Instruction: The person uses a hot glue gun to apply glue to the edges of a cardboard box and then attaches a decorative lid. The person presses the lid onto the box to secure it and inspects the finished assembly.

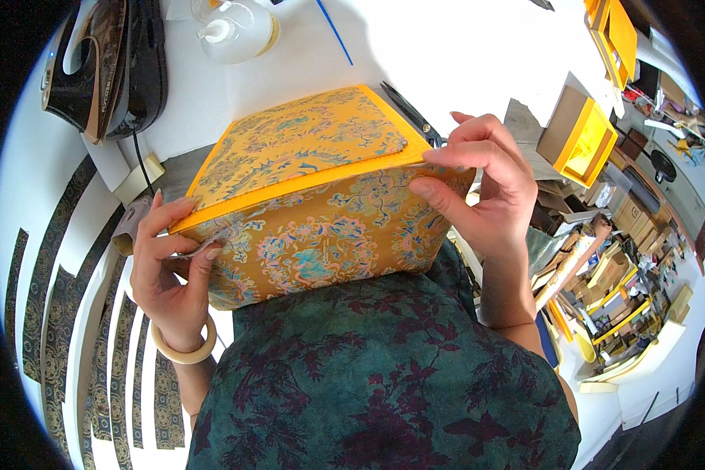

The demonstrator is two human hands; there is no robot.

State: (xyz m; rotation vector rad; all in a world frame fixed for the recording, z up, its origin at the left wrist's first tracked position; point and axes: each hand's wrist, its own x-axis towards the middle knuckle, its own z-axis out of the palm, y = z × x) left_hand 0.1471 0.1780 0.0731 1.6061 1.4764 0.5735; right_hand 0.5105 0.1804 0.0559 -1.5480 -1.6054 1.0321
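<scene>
A yellow box (309, 145) covered in flowered brocade stands tilted in front of me. Its brocade front side (313, 251) reaches down to my lap, and a plain yellow border runs along the upper edge. My left hand (172, 262) grips the left corner, fingers on the border and thumb bent in front. A small greyish frayed bit (204, 244) shows by that thumb; I cannot make out what it is. At the right corner, my right hand (486, 176) pinches the edge, with fingertips on top and the thumb against the brocade front.
Black-handled scissors (403, 108) lie just behind the box. Farther back are a pump bottle (239, 33), a thin blue stick (335, 31) and a black iron (106, 70). Dark patterned strips (63, 321) hang at left. An open yellow box (580, 137) and cluttered materials (611, 266) fill the right.
</scene>
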